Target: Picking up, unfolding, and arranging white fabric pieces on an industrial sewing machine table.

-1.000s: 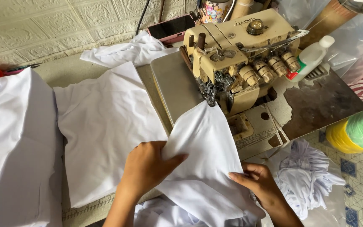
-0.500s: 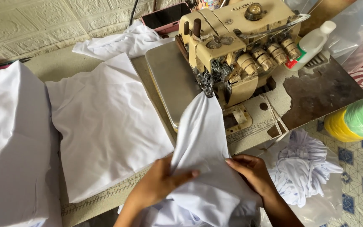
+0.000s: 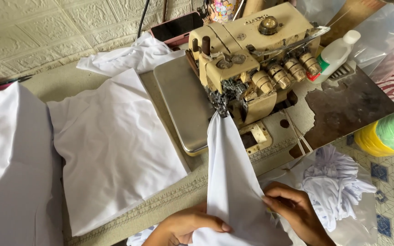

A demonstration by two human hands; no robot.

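Below the left hand (image 3: 185, 228) and right hand (image 3: 295, 209), the white cloth (image 3: 233, 182) runs off the bottom edge, wrists cut off too.

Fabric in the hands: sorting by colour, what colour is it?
Plain white fabric, clearest in the head view.

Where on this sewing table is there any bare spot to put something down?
Bare room: the steel plate left of the beige sewing machine, and the worn brown tabletop between that machine and the plastic bottle. Crowded: folded white cloth covers the left side, and both hands hold the white fabric strip at the front.
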